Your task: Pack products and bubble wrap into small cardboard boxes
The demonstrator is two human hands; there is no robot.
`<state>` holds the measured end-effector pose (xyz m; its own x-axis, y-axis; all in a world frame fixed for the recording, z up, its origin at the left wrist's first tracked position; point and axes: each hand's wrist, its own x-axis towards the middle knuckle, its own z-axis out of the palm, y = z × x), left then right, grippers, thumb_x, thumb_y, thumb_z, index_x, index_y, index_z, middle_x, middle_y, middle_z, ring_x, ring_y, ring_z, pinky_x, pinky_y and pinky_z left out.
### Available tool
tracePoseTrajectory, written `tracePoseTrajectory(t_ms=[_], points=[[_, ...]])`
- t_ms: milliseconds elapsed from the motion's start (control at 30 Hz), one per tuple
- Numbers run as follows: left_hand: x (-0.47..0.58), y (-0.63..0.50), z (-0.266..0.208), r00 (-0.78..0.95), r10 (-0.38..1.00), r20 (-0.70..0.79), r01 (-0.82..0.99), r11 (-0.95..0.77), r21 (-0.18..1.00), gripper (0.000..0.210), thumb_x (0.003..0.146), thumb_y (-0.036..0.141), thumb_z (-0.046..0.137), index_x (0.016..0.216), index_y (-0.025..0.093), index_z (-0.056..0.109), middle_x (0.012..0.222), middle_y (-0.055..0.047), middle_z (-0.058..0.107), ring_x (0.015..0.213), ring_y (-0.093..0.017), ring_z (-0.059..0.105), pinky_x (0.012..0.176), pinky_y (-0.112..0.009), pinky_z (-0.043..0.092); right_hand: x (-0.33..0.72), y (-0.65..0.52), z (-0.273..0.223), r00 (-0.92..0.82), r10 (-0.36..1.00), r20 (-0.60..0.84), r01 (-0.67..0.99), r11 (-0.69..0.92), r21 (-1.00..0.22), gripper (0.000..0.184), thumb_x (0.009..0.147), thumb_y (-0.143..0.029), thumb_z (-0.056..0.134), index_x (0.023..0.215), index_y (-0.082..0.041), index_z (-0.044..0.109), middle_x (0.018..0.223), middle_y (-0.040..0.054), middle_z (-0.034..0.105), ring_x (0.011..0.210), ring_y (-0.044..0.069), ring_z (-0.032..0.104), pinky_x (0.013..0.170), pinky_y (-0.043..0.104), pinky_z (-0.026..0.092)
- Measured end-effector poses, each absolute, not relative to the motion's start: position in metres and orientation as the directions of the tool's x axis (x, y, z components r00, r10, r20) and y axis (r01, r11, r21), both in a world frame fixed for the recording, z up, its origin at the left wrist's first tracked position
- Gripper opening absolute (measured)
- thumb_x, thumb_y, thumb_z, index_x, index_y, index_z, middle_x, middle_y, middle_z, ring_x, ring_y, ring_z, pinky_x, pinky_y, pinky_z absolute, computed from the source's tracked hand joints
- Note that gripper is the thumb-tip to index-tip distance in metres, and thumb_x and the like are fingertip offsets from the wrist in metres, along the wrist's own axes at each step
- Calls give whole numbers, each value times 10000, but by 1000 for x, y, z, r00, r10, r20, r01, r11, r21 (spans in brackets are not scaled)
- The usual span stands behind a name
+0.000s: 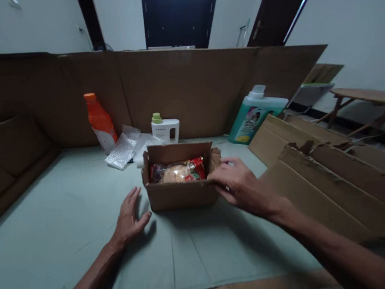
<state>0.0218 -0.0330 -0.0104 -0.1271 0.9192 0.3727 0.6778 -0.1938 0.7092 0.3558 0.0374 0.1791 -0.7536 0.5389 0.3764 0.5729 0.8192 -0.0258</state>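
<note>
A small open cardboard box [180, 196] stands on the pale green cloth in front of me. Inside it lies a packet of bread-like food [178, 172] in clear plastic with red printed ends. My right hand [234, 181] grips the box's right side at the front corner, fingers closed around the cardboard edge by a side flap [214, 159]. My left hand [130, 219] is just left of the box, apart from it, with its fingers spread and nothing in them.
An orange bottle [101, 122], bubble wrap [123, 147], a white bottle [164, 128] and a green jug [253, 114] stand or lie behind the box. Cardboard walls [189, 89] border the back and left. Folded cardboard [322, 185] leans at the right; the cloth-covered table's [67, 233] wooden edge is nearest me.
</note>
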Motion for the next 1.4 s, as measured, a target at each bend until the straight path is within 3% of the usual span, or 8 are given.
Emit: tracePoseTrajectory(t_ms=[167, 267, 400, 533, 700, 933, 1133, 1400], points=[[35, -68, -8, -115, 954, 277, 561, -168, 811, 764, 800, 350, 636, 1525, 229, 425, 1499, -178, 529, 1403, -382, 488, 1168, -623, 378, 364, -5, 166, -629, 423, 652, 539, 842, -25, 404, 886, -319, 694, 1285, -313, 631, 1308, 87, 690, 1235, 310, 613, 1101, 535, 394], [37, -76, 4, -157, 953, 259, 530, -140, 836, 741, 843, 358, 626, 1538, 229, 402, 1520, -169, 515, 1411, -358, 490, 1168, -589, 393, 388, -1, 139, -382, 581, 719, 650, 722, -239, 529, 874, -353, 711, 1380, -298, 565, 1406, 117, 624, 1278, 320, 593, 1076, 518, 448], [45, -70, 12, -152, 963, 223, 513, -116, 850, 718, 865, 392, 610, 1524, 193, 407, 1481, -182, 552, 1355, -340, 543, 1125, -551, 444, 390, 16, 87, -331, 868, 370, 609, 496, -619, 497, 811, -491, 699, 1230, -229, 643, 1178, 115, 745, 1010, 307, 719, 842, 431, 594], [64, -50, 13, -163, 953, 257, 543, -131, 830, 687, 879, 334, 565, 1530, 195, 395, 1436, -165, 582, 1333, -308, 552, 1126, -493, 445, 372, 36, 57, -253, 965, 65, 575, 204, -792, 433, 753, -571, 690, 979, -203, 655, 912, 114, 778, 787, 307, 728, 633, 390, 587], [85, 10, 21, -161, 931, 326, 548, -190, 814, 751, 834, 246, 570, 1546, 160, 348, 1446, -172, 560, 1330, -307, 533, 1147, -490, 412, 367, 99, 53, -148, 988, 50, 531, 122, -838, 466, 663, -567, 709, 943, -211, 603, 928, 126, 770, 811, 318, 716, 687, 412, 564], [58, 62, 15, -219, 921, 324, 564, -152, 812, 799, 766, 153, 582, 1536, 160, 368, 1471, -174, 527, 1351, -316, 512, 1145, -493, 414, 346, 156, 23, -138, 970, 201, 484, 243, -840, 520, 693, -591, 666, 1029, -203, 592, 1003, 114, 750, 911, 297, 684, 783, 416, 541], [-2, 90, 24, -452, 858, 241, 628, 115, 770, 629, 798, 182, 618, 1418, 230, 528, 1376, -145, 595, 1213, -288, 591, 1020, -428, 491, 348, 151, 5, -115, 969, 217, 591, 243, -769, 536, 717, -594, 664, 1070, -194, 619, 996, 106, 757, 912, 302, 689, 773, 410, 543], [0, 148, 27, -487, 861, 147, 571, 187, 799, 276, 831, 214, 634, 1091, 169, 712, 869, -43, 726, 827, -197, 666, 802, -313, 521, 349, 155, 6, -84, 980, 180, 586, 194, -787, 610, 694, -628, 683, 1111, -185, 634, 1078, 125, 767, 991, 329, 707, 825, 432, 558]])
